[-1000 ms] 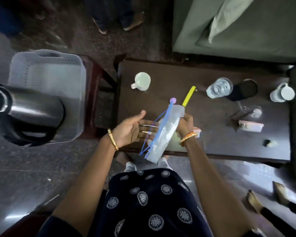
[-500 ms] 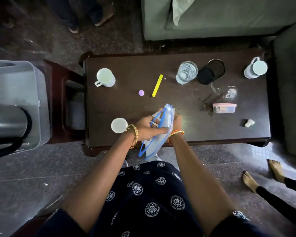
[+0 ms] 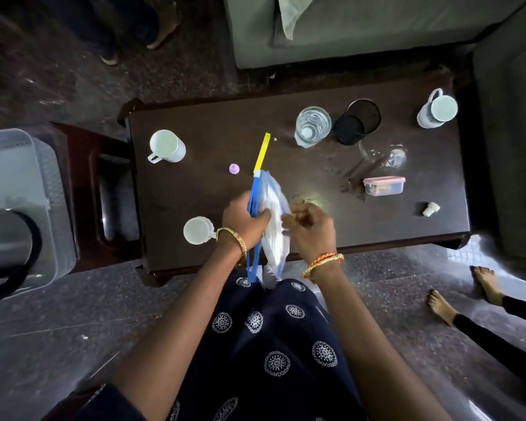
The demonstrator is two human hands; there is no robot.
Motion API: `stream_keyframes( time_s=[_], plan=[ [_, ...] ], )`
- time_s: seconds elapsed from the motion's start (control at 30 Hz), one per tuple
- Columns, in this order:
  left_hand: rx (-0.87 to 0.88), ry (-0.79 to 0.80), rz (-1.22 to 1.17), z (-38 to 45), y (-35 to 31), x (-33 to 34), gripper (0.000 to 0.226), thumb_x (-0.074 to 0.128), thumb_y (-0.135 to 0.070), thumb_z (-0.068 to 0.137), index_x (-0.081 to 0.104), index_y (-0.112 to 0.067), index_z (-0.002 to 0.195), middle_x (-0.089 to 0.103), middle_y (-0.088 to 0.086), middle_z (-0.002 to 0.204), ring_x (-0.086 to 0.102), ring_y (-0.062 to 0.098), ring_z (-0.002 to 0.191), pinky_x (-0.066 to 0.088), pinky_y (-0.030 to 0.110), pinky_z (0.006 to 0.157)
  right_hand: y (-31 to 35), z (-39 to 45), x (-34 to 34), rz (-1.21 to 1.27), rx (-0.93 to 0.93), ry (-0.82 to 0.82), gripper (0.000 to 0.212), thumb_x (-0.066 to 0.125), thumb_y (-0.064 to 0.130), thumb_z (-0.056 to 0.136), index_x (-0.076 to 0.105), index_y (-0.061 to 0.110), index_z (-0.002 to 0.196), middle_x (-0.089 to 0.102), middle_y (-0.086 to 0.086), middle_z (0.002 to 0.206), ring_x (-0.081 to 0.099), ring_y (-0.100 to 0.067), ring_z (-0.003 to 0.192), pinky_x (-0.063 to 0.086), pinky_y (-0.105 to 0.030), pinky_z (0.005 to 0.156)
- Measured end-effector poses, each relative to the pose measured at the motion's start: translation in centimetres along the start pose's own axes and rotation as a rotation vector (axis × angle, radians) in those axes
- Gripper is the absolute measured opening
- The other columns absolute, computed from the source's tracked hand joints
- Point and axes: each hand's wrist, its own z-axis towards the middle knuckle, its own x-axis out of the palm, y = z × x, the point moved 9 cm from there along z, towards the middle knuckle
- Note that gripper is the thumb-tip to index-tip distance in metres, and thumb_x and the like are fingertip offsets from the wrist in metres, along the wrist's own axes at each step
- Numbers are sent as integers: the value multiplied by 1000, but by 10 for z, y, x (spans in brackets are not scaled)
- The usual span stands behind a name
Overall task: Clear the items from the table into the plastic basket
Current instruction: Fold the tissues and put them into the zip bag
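A clear plastic zip bag (image 3: 274,208) with blue edges hangs over the near edge of the dark wooden table (image 3: 213,189). My left hand (image 3: 243,218) grips its blue edge. My right hand (image 3: 312,227) pinches the bag's right side. On the table lie a yellow strip (image 3: 262,152), a small purple cap (image 3: 234,168), a white mug (image 3: 167,146), a second white cup (image 3: 198,230), a glass of water (image 3: 312,126), a black holder (image 3: 357,121), a lidded box (image 3: 383,185) and a far-right white mug (image 3: 437,109). The grey plastic basket (image 3: 22,165) stands at the left.
A steel kettle with a black handle (image 3: 6,253) lies in the basket. A clear glass (image 3: 386,154) lies on its side near a small white stopper (image 3: 430,209). A grey sofa (image 3: 362,28) stands beyond the table. Another person's bare feet (image 3: 462,294) rest at the right.
My left hand came in and closed on the bag's blue edge. Both hands lifted the bag a little further over the table. My view swung right, away from the basket.
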Motion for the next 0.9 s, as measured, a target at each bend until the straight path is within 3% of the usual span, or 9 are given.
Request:
stream_keyframes(
  time_s=[0.07,0.1,0.2,0.3,0.5,0.6,0.73,0.83,0.9],
  plan=[
    [-17,-111,92,1,4,-19,11,55,-6,76,49,-11,69,51,0,59,46,23,58,38,32,59,12,3,-19,-175,-100,-183,12,64,1,78,62,12,83,62,1,71,59,-9,60,42,-1,57],
    [-24,-184,129,1,5,-31,13,54,-4,76,47,-13,68,51,-1,59,45,23,59,35,28,60,19,4,-28,-211,-147,-258,13,62,0,76,62,12,81,62,-1,72,57,-10,59,38,1,53],
    [-38,-318,190,2,6,-54,10,52,2,74,56,-7,76,61,12,80,47,22,69,34,27,62,31,4,-39,-263,-272,-388,16,59,-7,71,59,6,80,59,-9,81,52,-18,65,37,-4,57],
    [-71,-297,196,7,7,-52,9,54,5,73,55,-3,75,58,20,96,45,21,72,34,28,64,34,6,-35,-297,-280,-402,19,57,-12,70,54,5,77,56,-12,84,49,-21,67,35,-15,61],
    [-86,-210,87,22,11,-54,11,53,-1,77,51,-11,73,66,16,85,56,28,74,38,26,65,45,6,-26,-348,-303,-401,15,59,-7,73,57,5,82,53,-11,91,52,-23,74,37,-20,67],
    [-81,-160,65,24,9,-49,3,55,-7,82,56,-7,84,62,10,83,60,30,82,38,25,68,69,-11,-8,-312,-440,-360,11,61,-6,73,59,2,81,58,-15,87,53,-22,70,36,-17,63],
    [-64,-134,13,26,6,-40,27,53,-16,87,51,-2,111,64,16,107,61,33,99,44,28,76,88,-20,22,-216,-459,-191,8,62,-1,75,64,6,74,66,-5,71,59,-16,61,42,-7,58],
    [-7,-152,-2,23,1,-37,36,52,-15,89,47,0,121,65,17,111,60,37,101,40,25,77,74,6,53,-588,-253,22,10,55,3,82,62,10,77,63,-19,86,57,-33,81,37,-19,62],
    [66,-163,5,18,-4,-36,25,50,-11,88,51,-3,112,69,15,100,61,38,94,38,27,70,60,23,65,-785,-138,122,19,56,13,87,59,1,101,63,-22,108,57,-36,102,41,-29,76]
  ],
)
